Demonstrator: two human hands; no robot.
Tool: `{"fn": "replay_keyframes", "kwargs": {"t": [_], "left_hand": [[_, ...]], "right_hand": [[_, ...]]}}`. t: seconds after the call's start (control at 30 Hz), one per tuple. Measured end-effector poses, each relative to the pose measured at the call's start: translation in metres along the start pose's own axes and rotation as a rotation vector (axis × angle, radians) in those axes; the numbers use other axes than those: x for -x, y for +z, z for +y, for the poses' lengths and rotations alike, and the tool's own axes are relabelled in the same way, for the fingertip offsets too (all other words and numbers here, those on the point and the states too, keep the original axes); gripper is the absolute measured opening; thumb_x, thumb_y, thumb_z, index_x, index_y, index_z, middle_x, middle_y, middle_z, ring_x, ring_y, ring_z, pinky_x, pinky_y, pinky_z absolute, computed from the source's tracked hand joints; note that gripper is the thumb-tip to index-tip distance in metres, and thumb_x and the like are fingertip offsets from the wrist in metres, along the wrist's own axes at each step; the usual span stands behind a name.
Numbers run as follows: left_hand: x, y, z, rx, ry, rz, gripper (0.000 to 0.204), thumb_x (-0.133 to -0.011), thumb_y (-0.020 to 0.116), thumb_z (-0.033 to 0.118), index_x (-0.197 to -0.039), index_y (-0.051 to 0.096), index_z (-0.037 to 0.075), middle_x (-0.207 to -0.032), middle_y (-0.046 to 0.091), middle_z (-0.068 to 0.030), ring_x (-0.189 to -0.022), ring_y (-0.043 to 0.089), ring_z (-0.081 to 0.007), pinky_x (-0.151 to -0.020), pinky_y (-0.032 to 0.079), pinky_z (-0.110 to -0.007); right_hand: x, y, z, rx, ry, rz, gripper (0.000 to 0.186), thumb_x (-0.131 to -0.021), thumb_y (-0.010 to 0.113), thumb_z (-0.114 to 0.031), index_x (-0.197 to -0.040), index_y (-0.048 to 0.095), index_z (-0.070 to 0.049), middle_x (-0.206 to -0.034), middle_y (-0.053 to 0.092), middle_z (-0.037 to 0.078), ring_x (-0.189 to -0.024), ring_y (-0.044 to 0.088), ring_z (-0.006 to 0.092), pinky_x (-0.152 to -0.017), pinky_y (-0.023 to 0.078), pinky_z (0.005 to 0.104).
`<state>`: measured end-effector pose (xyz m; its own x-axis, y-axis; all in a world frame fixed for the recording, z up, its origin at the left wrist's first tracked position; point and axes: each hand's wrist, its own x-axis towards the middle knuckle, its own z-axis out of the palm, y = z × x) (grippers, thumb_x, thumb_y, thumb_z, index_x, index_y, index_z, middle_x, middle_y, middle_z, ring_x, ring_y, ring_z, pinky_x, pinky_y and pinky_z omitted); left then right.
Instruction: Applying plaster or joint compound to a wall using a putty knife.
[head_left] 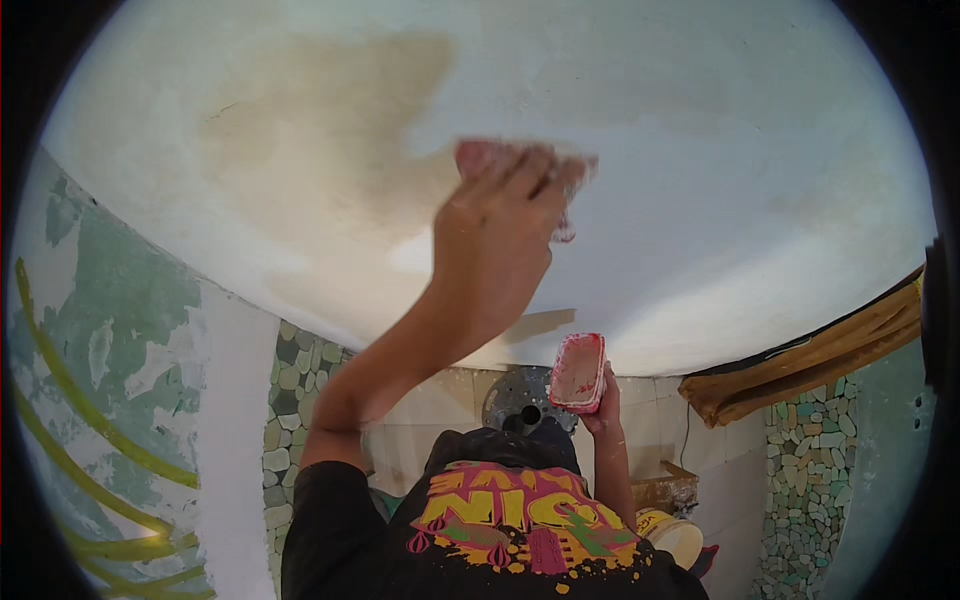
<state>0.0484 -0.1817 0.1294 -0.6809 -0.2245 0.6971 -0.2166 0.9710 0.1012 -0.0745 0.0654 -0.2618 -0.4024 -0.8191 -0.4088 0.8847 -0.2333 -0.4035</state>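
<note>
My left hand [505, 200] is raised against the pale wall [660, 110], its fingers bent around a red thing smeared with white [474, 158]. Motion blurs it, so I cannot tell its kind. A small red band [563, 238] hangs below the fingers. Lower down, my right hand [608, 400] holds a small red rectangular tub [578, 373] by its right side. The tub's rim is streaked with white, and a pale pinkish-grey paste fills part of it. Damp-looking tan patches [370, 90] mark the wall left of my left hand.
A brown wooden beam [800, 375] juts out at right. Pebble-mosaic strips [810, 460] run along both sides. Below right stand a pale round bucket [675, 540] and a wooden box [665, 492]. A dark round object with holes [520, 400] lies on the tiles. Green-painted wall [120, 300] borders the left.
</note>
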Motion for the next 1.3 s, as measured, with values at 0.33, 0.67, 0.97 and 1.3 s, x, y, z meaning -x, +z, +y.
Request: {"fn": "replay_keyframes", "kwargs": {"t": [0.33,0.67,0.97,1.3], "left_hand": [[0.012,0.024,-0.01,-0.246,-0.045,0.107,0.042,-0.08,0.074,0.009,-0.122,0.074,0.011,-0.126,0.071,-0.0152,-0.119,0.068,-0.0298,-0.102,0.053,-0.042],[-0.005,0.02,-0.026,-0.551,0.063,0.258,0.051,-0.08,0.068,0.004,-0.131,0.072,0.007,-0.138,0.067,-0.0174,-0.122,0.068,-0.0301,-0.107,0.052,-0.04],[-0.024,-0.023,-0.014,-0.217,0.056,0.174,0.035,-0.083,0.07,0.012,-0.117,0.075,0.007,-0.119,0.073,-0.0125,-0.114,0.069,-0.0281,-0.102,0.052,-0.043],[0.0,0.031,-0.006,-0.583,0.094,0.135,0.041,-0.086,0.065,0.01,-0.125,0.075,0.007,-0.129,0.073,-0.013,-0.122,0.069,-0.0252,-0.105,0.052,-0.038]], "right_hand": [[0.012,0.002,0.006,0.001,-0.008,0.018,0.058,-0.111,0.043,-0.049,-0.155,0.046,-0.012,-0.147,0.06,0.013,-0.129,0.063,0.0328,-0.106,0.055,0.0526],[0.005,-0.002,0.003,0.033,0.008,0.022,0.06,-0.11,0.041,-0.051,-0.156,0.045,-0.012,-0.148,0.06,0.014,-0.13,0.063,0.0337,-0.107,0.055,0.0546],[-0.005,0.002,-0.002,0.043,0.026,0.009,0.061,-0.111,0.039,-0.052,-0.156,0.044,-0.011,-0.148,0.059,0.016,-0.13,0.063,0.0349,-0.106,0.055,0.0567],[-0.004,0.02,-0.003,0.044,0.094,-0.018,0.062,-0.111,0.037,-0.053,-0.157,0.042,-0.012,-0.15,0.057,0.016,-0.133,0.061,0.0352,-0.108,0.053,0.0581]]}}
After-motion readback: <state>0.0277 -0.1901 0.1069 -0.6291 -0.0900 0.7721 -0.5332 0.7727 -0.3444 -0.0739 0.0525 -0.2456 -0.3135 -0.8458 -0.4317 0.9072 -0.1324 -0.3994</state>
